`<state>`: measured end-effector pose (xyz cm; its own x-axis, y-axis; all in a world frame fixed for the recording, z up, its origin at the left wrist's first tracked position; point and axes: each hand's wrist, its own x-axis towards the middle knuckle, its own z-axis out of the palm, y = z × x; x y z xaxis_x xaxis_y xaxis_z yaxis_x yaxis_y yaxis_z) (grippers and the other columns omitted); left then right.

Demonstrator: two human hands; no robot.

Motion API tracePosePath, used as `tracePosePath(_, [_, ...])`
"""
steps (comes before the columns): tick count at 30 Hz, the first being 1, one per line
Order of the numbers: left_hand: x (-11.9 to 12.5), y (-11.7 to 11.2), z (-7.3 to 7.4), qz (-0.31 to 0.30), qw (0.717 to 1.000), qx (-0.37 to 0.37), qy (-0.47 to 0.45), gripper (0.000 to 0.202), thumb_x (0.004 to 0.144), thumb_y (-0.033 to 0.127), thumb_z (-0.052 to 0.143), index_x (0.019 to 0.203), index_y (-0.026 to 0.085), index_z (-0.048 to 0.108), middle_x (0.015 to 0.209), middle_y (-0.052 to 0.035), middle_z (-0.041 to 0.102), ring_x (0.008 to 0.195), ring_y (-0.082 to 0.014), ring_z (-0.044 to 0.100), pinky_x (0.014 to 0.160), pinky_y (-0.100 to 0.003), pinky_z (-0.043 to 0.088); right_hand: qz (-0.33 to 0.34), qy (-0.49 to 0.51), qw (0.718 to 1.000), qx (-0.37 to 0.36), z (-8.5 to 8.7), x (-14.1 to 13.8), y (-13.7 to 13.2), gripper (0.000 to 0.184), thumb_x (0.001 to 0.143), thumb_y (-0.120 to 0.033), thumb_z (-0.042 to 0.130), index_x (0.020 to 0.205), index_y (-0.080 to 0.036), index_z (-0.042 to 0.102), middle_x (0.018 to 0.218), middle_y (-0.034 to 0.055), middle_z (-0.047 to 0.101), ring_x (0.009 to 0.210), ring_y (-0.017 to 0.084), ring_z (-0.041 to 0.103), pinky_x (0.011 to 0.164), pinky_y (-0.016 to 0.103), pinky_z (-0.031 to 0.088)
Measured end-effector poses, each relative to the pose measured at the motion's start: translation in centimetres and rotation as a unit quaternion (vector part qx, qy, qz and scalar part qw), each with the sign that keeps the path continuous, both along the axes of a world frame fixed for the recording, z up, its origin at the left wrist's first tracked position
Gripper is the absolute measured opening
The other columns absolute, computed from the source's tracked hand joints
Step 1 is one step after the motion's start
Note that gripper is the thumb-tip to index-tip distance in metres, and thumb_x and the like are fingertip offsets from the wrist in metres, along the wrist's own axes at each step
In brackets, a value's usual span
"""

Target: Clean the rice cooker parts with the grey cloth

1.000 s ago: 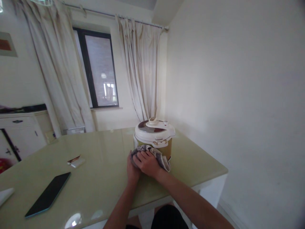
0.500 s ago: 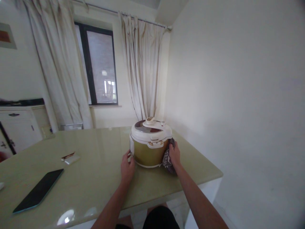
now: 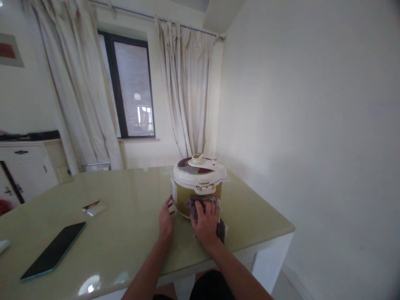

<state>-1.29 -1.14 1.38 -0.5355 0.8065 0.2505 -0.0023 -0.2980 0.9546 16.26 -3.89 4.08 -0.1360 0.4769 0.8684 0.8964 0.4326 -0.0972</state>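
Note:
A white and olive-gold electric pressure cooker (image 3: 200, 173) stands upright on the table with its lid on. My right hand (image 3: 204, 221) presses a dark patterned cloth (image 3: 222, 231) against the cooker's lower front, below the white side handle. Part of the cloth hangs down beneath that hand. At the cooker's left side is my left hand (image 3: 166, 216), its fingers apart and touching or very near the white panel. Nothing shows in its grasp.
The glossy pale green table (image 3: 131, 229) has its right edge near the wall. A dark tablet (image 3: 54, 250) lies at the left, with a small clear packet and brown item (image 3: 94, 207) behind it. A white cabinet (image 3: 28, 162) stands far left.
My right hand has moved with the cloth from the cooker's right side leftward to its front. My left hand stays at the left side.

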Motion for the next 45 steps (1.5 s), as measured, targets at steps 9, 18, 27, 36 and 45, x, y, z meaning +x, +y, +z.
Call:
tracePosePath(9, [0.0,0.5,-0.2,0.017,0.988,-0.033,-0.148,0.069,0.105,0.06,0.021,0.123,0.018,0.072,0.12,-0.0117,0.077,0.113,-0.0248,0.072,0.094,-0.039,0.059,0.037,-0.154,0.987,-0.04,6.8,-9.0,0.8,0.026,0.105,-0.028,0.055,0.129,-0.018,0.063,0.115,0.0111,0.068,0.103,0.026,0.057,0.084,0.041,0.046])
tracePosePath(18, [0.0,0.1,-0.4,-0.01,0.986,-0.018,-0.165,0.078,0.103,0.07,0.019,0.12,0.018,0.074,0.113,-0.011,0.078,0.112,-0.0248,0.072,0.103,-0.041,0.057,0.065,-0.193,0.975,-0.093,6.5,-8.8,0.5,0.021,0.107,-0.026,0.054,0.122,-0.016,0.064,0.109,0.0101,0.069,0.104,0.025,0.057,0.087,0.04,0.045])
tracePosePath(27, [-0.2,0.3,-0.7,0.009,0.994,0.013,-0.111,0.08,0.1,0.076,0.021,0.116,0.018,0.073,0.114,-0.0115,0.078,0.114,-0.0256,0.07,0.113,-0.044,0.048,0.081,-0.197,0.971,-0.109,6.0,-7.7,-0.1,0.019,0.104,-0.028,0.058,0.119,-0.02,0.065,0.109,0.0086,0.07,0.105,0.025,0.058,0.089,0.041,0.045])
tracePosePath(36, [-0.3,0.1,-0.3,0.016,0.992,-0.025,-0.119,0.077,0.102,0.07,0.015,0.119,0.02,0.071,0.123,-0.013,0.075,0.118,-0.0273,0.068,0.103,-0.045,0.054,0.086,-0.221,0.969,-0.068,7.1,-7.2,0.3,0.027,0.107,-0.026,0.052,0.13,-0.017,0.062,0.118,0.0111,0.07,0.109,0.025,0.058,0.09,0.041,0.047])
tracePosePath(45, [0.1,-0.2,0.3,0.001,0.994,0.003,-0.113,0.077,0.099,0.075,0.024,0.122,0.019,0.071,0.122,-0.013,0.076,0.112,-0.0248,0.071,0.106,-0.042,0.053,0.136,-0.232,0.962,-0.047,1.1,-3.9,0.7,0.032,0.104,-0.024,0.055,0.134,-0.027,0.065,0.119,0.0072,0.072,0.105,0.024,0.062,0.087,0.041,0.047])
